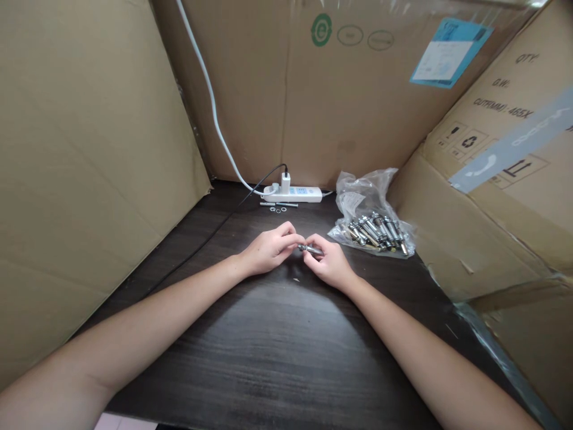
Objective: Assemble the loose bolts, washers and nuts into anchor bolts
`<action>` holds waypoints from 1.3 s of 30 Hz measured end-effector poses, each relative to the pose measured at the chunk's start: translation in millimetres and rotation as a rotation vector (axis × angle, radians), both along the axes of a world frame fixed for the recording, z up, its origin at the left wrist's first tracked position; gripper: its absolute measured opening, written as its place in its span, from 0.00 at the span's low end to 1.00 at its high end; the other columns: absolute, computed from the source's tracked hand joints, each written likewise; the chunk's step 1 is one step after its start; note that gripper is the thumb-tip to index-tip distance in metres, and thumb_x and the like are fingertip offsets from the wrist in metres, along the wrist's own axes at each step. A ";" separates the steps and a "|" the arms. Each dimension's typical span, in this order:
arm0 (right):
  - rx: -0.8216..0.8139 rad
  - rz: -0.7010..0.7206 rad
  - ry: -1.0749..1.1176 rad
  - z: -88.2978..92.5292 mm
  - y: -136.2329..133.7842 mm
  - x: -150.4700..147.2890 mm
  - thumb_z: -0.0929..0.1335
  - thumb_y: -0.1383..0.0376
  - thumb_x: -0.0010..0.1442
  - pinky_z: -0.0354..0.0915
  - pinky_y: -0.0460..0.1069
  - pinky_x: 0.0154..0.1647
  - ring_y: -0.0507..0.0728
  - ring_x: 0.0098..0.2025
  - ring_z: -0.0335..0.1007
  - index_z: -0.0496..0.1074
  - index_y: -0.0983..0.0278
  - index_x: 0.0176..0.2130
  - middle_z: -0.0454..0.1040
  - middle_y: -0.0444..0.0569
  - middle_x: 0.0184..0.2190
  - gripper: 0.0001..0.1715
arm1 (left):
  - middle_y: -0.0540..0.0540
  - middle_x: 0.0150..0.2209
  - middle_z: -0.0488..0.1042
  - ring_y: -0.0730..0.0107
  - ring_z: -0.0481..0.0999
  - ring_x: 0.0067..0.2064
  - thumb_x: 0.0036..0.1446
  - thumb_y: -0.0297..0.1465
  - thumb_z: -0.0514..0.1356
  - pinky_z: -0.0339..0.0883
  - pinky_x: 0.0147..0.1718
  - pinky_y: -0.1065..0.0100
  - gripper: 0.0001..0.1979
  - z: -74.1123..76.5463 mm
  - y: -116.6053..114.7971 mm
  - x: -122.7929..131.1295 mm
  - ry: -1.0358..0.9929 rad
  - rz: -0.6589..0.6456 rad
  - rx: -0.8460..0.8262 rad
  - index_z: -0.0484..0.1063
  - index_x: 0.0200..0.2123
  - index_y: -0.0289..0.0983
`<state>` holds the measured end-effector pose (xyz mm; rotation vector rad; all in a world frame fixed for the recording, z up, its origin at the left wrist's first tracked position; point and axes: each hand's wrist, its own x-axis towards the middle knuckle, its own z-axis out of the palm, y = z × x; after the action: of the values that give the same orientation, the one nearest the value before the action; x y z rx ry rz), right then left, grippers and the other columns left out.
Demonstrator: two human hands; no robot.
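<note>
A metal expansion bolt (pixel 313 249) is held between both hands above the dark table (pixel 268 334). My right hand (pixel 330 263) is closed around its thicker sleeve end. The fingertips of my left hand (pixel 272 249) pinch the bolt's other end, where a nut or washer seems to sit; the fingers partly hide it. Beyond the hands lie thin metal rods (pixel 290 205) and several small rings and nuts (pixel 278 210). To the right, a clear plastic bag (pixel 358 197) contains several more bolts (pixel 380 230).
A white power strip (pixel 308 194) with a plugged-in adapter (pixel 285 182) stands at the back. A black cable (pixel 210 234) crosses the table on the left, and a white cable (pixel 213 107) hangs behind. Large cardboard boxes (pixel 250 89) enclose the left, back and right sides.
</note>
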<state>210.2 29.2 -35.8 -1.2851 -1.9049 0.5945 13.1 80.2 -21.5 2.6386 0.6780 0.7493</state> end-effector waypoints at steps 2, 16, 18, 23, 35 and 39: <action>0.003 -0.003 -0.002 0.3 0.1 -0.2 0.65 0.63 0.56 0.56 0.44 0.25 0.49 0.21 0.60 0.68 0.63 0.35 0.67 0.40 0.21 0.07 | 0.47 0.41 0.65 0.73 0.69 0.37 0.64 0.27 0.49 0.64 0.39 0.71 0.13 -0.3 0.7 0.0 0.014 0.005 -0.006 0.69 0.48 0.41; 0.008 -0.022 -0.024 2.1 -1.9 -0.9 0.65 0.64 0.54 0.58 0.44 0.25 0.50 0.22 0.61 0.68 0.63 0.34 0.67 0.40 0.22 0.05 | 0.49 0.36 0.69 0.71 0.70 0.37 0.66 0.32 0.46 0.62 0.38 0.71 0.12 2.1 1.7 0.9 0.116 -0.009 -0.083 0.69 0.38 0.37; 0.008 -0.023 -0.020 1.8 -1.6 -0.6 0.65 0.64 0.54 0.58 0.44 0.25 0.49 0.22 0.61 0.68 0.63 0.34 0.68 0.40 0.22 0.06 | 0.49 0.38 0.69 0.71 0.70 0.37 0.65 0.32 0.48 0.62 0.37 0.71 0.10 2.3 0.7 1.4 0.089 0.022 -0.088 0.67 0.41 0.38; 0.010 -0.016 -0.009 1.7 -1.1 -0.3 0.66 0.64 0.53 0.57 0.44 0.25 0.50 0.21 0.61 0.69 0.63 0.35 0.67 0.40 0.21 0.07 | 0.48 0.43 0.66 0.74 0.69 0.35 0.63 0.27 0.49 0.62 0.35 0.72 0.12 3.1 -2.3 1.6 0.063 0.004 0.007 0.65 0.49 0.40; 0.008 -0.031 -0.048 3.2 -1.8 -0.9 0.66 0.63 0.54 0.58 0.44 0.25 0.50 0.21 0.61 0.69 0.63 0.33 0.67 0.40 0.20 0.07 | 0.48 0.37 0.71 0.71 0.71 0.37 0.64 0.29 0.48 0.62 0.37 0.71 0.10 3.6 -0.1 2.2 0.121 -0.021 -0.032 0.69 0.40 0.37; 0.012 -0.024 -0.056 3.9 -2.1 -1.0 0.65 0.62 0.54 0.58 0.44 0.25 0.50 0.21 0.60 0.69 0.62 0.33 0.67 0.40 0.21 0.06 | 0.49 0.33 0.71 0.71 0.70 0.34 0.65 0.31 0.47 0.61 0.34 0.71 0.12 2.5 0.7 2.6 0.155 -0.015 -0.058 0.68 0.36 0.37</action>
<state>209.2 27.1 -31.9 -1.3283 -1.9327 0.5392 15.6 80.8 -19.0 2.6647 0.7087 0.5162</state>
